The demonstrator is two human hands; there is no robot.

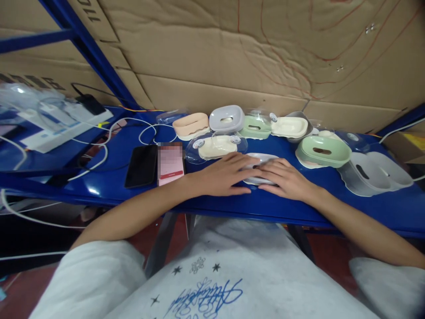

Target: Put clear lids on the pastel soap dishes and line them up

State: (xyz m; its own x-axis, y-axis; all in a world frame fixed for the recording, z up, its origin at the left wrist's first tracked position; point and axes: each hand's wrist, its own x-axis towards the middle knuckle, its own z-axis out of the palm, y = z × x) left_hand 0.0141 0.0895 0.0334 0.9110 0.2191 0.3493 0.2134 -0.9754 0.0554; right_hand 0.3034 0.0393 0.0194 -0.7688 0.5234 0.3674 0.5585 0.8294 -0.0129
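A light grey soap dish (262,157) lies near the front edge of the blue table, largely covered by both hands. My left hand (226,175) grips its left side, fingers reaching across the top and thumb at the near edge. From the right, my right hand (287,178) holds the same dish, its fingers over the top and close to the left fingers. Just behind my left hand is a cream soap dish (217,147) with clear plastic suction pieces around it. What lies under my palms is hidden.
Along the back stand a peach dish (191,126), a lilac-grey dish (227,118) and several others. To the right are a green dish (323,150) and a grey double dish (376,173). A black phone (142,166), a pink-screened phone (171,165), cables and a power strip (63,130) occupy the left.
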